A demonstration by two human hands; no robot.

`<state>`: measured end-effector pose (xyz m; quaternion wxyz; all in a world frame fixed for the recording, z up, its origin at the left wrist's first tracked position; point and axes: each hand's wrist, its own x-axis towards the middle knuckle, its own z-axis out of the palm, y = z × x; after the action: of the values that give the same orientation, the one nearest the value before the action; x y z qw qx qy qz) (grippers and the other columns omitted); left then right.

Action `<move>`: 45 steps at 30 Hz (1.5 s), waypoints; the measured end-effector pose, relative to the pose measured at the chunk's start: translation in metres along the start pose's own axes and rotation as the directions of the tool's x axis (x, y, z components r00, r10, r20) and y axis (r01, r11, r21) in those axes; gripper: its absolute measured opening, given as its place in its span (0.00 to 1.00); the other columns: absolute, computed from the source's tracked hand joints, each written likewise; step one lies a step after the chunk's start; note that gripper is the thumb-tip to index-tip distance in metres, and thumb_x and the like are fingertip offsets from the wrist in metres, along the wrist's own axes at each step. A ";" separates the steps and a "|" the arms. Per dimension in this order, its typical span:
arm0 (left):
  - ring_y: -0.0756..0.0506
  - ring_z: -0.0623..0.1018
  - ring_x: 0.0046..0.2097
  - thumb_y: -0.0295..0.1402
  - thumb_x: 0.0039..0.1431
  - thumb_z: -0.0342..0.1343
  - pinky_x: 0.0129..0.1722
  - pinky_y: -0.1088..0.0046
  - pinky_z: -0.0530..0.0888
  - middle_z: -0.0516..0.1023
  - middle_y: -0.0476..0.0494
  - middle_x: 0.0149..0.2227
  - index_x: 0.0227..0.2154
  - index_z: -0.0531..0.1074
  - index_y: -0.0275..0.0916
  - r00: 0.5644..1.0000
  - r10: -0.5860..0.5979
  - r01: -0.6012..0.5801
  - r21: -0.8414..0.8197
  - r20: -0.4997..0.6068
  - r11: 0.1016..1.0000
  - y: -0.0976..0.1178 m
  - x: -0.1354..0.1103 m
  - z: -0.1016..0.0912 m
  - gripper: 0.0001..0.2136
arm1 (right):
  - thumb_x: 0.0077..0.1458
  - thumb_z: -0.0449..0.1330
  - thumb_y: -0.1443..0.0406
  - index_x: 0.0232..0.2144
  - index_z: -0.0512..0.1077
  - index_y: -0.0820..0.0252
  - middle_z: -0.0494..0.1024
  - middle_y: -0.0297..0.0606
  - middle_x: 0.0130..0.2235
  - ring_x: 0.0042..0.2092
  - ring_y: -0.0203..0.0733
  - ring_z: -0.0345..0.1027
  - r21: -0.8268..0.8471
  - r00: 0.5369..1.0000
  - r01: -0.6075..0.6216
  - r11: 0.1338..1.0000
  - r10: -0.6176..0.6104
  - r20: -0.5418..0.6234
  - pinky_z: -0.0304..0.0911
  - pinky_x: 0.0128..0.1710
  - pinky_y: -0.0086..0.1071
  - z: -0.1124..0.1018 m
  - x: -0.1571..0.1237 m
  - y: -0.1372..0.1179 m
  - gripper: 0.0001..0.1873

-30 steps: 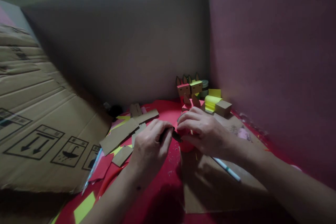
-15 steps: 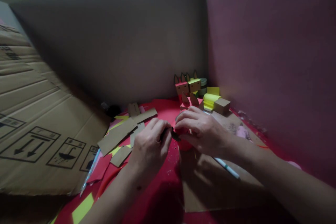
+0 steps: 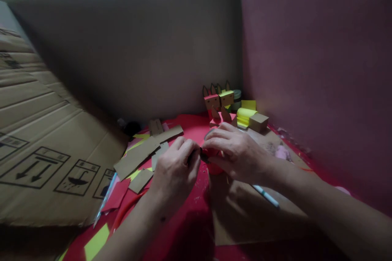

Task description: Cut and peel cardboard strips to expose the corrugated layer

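Observation:
Between my two hands is a small dark brown piece (image 3: 204,155), mostly covered by fingers, so its full shape is hidden. My left hand (image 3: 176,165) is closed, pinching at its left end. From the other side, the curled fingertips of my right hand (image 3: 240,153) meet the same piece. Partly under the right fingers, a red rounded paper thing (image 3: 216,168) shows. Just beyond that hand is a red box-shaped animal head (image 3: 225,119) with brown pointed ears. Farther back stand a red-topped figure (image 3: 212,102) and a yellow-topped figure (image 3: 226,99), both eared.
A large cardboard box (image 3: 39,151) leans in from the left. Cardboard scraps (image 3: 137,158) lie beside my left hand, with a red curved handle (image 3: 126,208) nearer me. Below my right arm are a cardboard sheet (image 3: 235,224) and a white marker (image 3: 266,196). A cardboard block (image 3: 259,122) sits back right.
My right fingertips have shifted slightly left, closer to the left hand, and less of the dark brown piece shows. My left hand stays nearly where it was.

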<state>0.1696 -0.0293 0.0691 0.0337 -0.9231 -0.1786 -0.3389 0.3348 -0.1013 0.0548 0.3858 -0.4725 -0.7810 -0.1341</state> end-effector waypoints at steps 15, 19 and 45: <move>0.50 0.72 0.30 0.27 0.57 0.50 0.30 0.74 0.69 0.71 0.48 0.30 0.41 0.63 0.38 0.995 -0.099 0.100 -0.082 0.017 0.992 -0.003 -0.013 0.001 0.09 | 0.53 0.54 0.70 0.37 0.71 0.62 0.72 0.42 0.36 0.38 0.42 0.60 -0.030 0.998 0.006 1.000 -0.004 0.065 0.58 0.39 0.38 -0.001 0.000 -0.005 0.09; 0.49 0.72 0.33 0.26 0.57 0.48 0.32 0.74 0.69 0.71 0.46 0.33 0.38 0.65 0.39 0.998 -0.061 0.063 -0.091 0.015 0.994 -0.004 -0.017 0.001 0.06 | 0.54 0.53 0.69 0.37 0.71 0.62 0.72 0.42 0.36 0.38 0.43 0.61 -0.036 0.998 0.012 0.999 -0.010 0.060 0.57 0.39 0.38 -0.001 0.001 -0.005 0.09; 0.49 0.72 0.30 0.32 0.61 0.46 0.30 0.74 0.67 0.73 0.48 0.28 0.31 0.69 0.39 0.925 -0.379 0.378 -0.220 0.042 0.899 -0.023 -0.029 0.011 0.08 | 0.53 0.54 0.69 0.42 0.66 0.64 0.72 0.44 0.38 0.41 0.45 0.62 -0.065 0.998 -0.006 0.998 0.010 0.065 0.58 0.44 0.42 0.000 0.000 -0.009 0.12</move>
<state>0.1479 -0.0149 0.0415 -0.1370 -0.8684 -0.3150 -0.3577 0.3272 -0.1055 0.0561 0.3453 -0.4921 -0.7864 -0.1422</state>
